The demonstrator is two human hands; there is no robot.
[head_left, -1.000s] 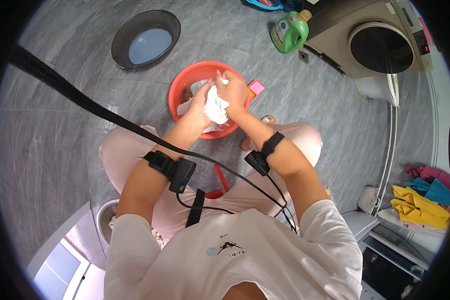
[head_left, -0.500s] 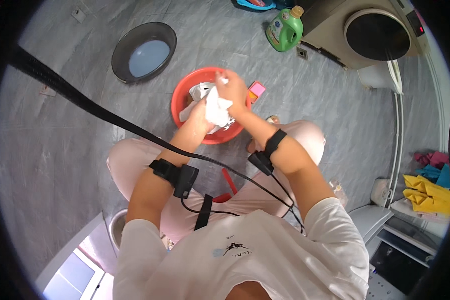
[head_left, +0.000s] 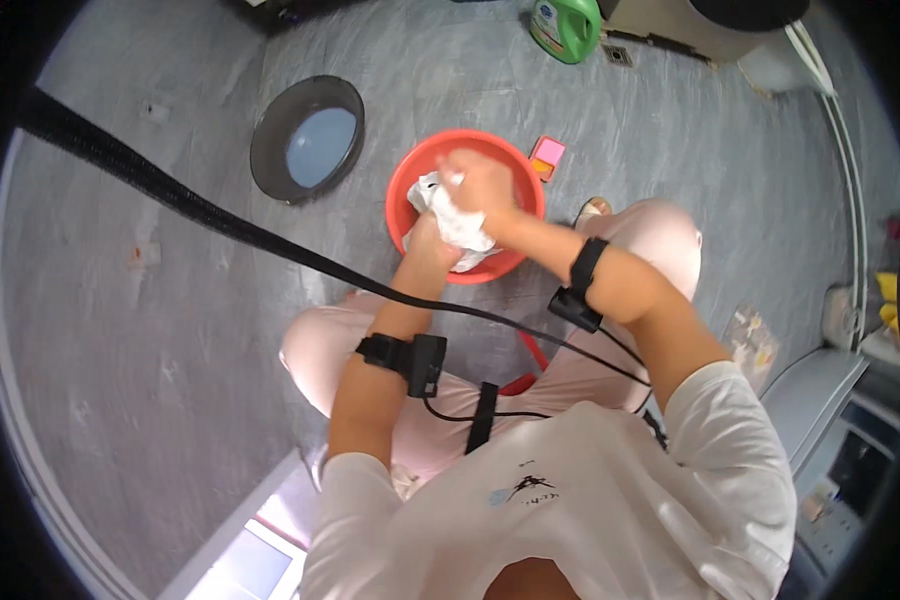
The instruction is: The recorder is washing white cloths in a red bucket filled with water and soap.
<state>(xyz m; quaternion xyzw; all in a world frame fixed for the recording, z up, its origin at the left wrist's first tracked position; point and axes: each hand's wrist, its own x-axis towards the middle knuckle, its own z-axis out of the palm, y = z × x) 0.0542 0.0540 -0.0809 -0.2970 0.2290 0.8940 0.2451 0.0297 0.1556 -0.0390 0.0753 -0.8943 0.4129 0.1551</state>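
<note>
Both of my hands are working inside a red plastic basin (head_left: 402,188) on the floor between my knees. My right hand (head_left: 480,182), slightly blurred, is closed on a bunched white cloth (head_left: 455,222) from above. My left hand (head_left: 432,240) grips the same cloth from below, its fingers partly hidden by it. More white fabric lies in the basin beneath them. A small pink and orange box (head_left: 548,158) sits just beside the basin's right rim.
A dark grey basin (head_left: 268,135) with a pale blue interior stands at upper left. A green jug (head_left: 568,30), a floor drain (head_left: 618,55) and an appliance (head_left: 670,22) are at the top. A black cable (head_left: 220,220) crosses over my left forearm.
The view has shifted, so my body and the red basin sit further right and the appliance higher. My hands still clutch the white cloth, with the right one now blurred by motion.
</note>
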